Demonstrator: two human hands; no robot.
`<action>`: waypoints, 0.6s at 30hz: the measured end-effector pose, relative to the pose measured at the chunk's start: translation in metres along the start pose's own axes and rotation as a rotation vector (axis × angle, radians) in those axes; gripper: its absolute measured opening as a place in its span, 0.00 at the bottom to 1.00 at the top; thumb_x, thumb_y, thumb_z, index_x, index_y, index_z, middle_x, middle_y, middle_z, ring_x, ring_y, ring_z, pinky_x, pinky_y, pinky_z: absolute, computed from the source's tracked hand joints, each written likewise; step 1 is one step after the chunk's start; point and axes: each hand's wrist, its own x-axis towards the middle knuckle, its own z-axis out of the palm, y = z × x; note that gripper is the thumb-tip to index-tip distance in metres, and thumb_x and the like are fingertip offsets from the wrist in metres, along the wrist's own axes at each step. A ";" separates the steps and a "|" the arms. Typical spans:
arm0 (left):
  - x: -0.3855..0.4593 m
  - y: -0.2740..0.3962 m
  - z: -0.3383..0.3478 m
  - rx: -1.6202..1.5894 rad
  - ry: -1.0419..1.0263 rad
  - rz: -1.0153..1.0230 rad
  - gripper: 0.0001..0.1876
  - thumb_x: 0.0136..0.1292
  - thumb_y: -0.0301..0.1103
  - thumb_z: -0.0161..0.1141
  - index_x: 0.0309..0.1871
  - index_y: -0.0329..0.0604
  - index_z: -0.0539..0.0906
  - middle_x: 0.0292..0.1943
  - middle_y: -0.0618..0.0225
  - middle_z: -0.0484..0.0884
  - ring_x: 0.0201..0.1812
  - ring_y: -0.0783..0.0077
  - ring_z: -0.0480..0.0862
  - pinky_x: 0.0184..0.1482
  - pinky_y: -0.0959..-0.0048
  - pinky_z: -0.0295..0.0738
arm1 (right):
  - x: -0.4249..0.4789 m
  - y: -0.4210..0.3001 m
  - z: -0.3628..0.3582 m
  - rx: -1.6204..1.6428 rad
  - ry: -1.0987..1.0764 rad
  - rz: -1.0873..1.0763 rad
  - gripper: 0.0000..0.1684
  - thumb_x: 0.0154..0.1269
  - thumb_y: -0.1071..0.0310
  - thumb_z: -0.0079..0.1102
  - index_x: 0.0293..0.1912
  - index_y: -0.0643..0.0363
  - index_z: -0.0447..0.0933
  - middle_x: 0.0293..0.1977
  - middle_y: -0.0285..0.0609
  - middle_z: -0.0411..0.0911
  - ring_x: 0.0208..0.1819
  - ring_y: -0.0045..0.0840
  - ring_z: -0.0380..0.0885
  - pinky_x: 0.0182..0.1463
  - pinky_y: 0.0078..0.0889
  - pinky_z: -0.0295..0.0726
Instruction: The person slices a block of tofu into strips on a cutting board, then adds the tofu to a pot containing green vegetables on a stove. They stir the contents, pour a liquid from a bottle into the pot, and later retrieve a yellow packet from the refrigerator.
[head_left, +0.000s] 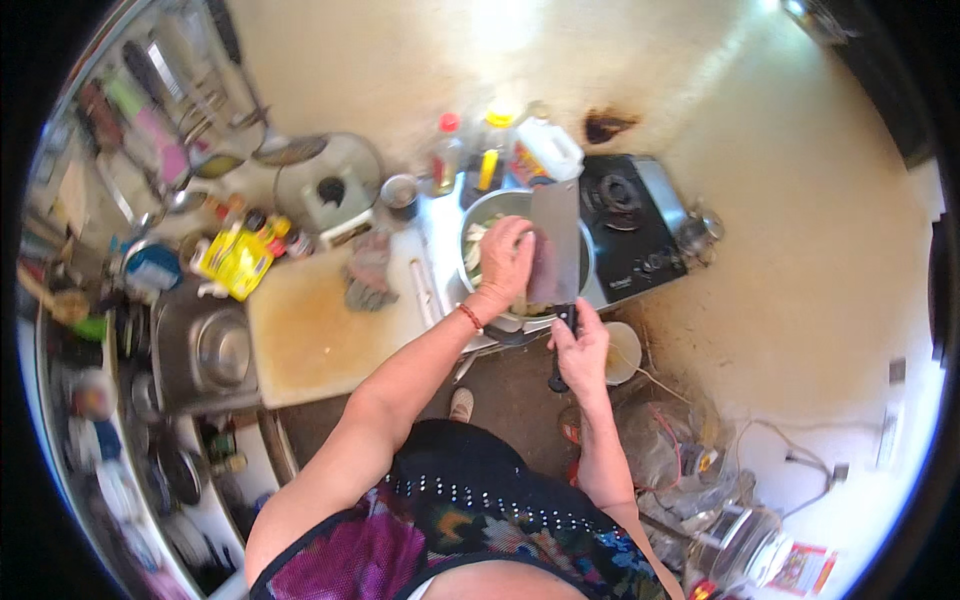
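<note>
My right hand (583, 346) grips the black handle of a cleaver (555, 244). Its broad steel blade stands over a metal pot (589, 262), covering part of the opening. Inside the pot lie pale and green cut food pieces (474, 251), partly hidden. My left hand (506, 259), with a red bead bracelet (470, 315) at the wrist, is over the pot beside the blade's flat side. Its fingertips are close to the blade; whether they touch it or hold anything I cannot tell.
A stained cutting board (322, 330) lies left of the pot, with a crumpled cloth (369, 270) on it. Farther left is a metal sink (169, 352). A black gas stove (637, 247) stands to the right. Bottles (447, 154) and a white jug (551, 146) line the back.
</note>
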 end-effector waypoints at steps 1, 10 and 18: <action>-0.008 0.011 -0.009 -0.023 0.024 0.044 0.09 0.57 0.29 0.57 0.40 0.38 0.78 0.44 0.56 0.78 0.49 0.54 0.76 0.52 0.60 0.68 | -0.004 0.005 0.000 0.024 -0.009 -0.020 0.16 0.57 0.79 0.54 0.48 0.67 0.70 0.25 0.35 0.71 0.21 0.14 0.70 0.24 0.20 0.71; -0.172 -0.070 -0.201 0.277 0.237 -0.376 0.11 0.55 0.22 0.56 0.43 0.37 0.77 0.46 0.55 0.77 0.51 0.55 0.75 0.56 0.65 0.68 | -0.055 0.054 0.070 -0.056 -0.725 -0.034 0.23 0.59 0.77 0.54 0.55 0.65 0.67 0.27 0.35 0.71 0.24 0.15 0.71 0.29 0.19 0.73; -0.242 -0.145 -0.307 0.402 0.361 -0.663 0.18 0.53 0.19 0.52 0.50 0.34 0.74 0.52 0.51 0.74 0.56 0.54 0.73 0.59 0.66 0.66 | -0.099 0.142 0.149 0.106 -0.870 0.379 0.19 0.56 0.77 0.55 0.50 0.64 0.69 0.30 0.42 0.75 0.27 0.22 0.75 0.33 0.28 0.75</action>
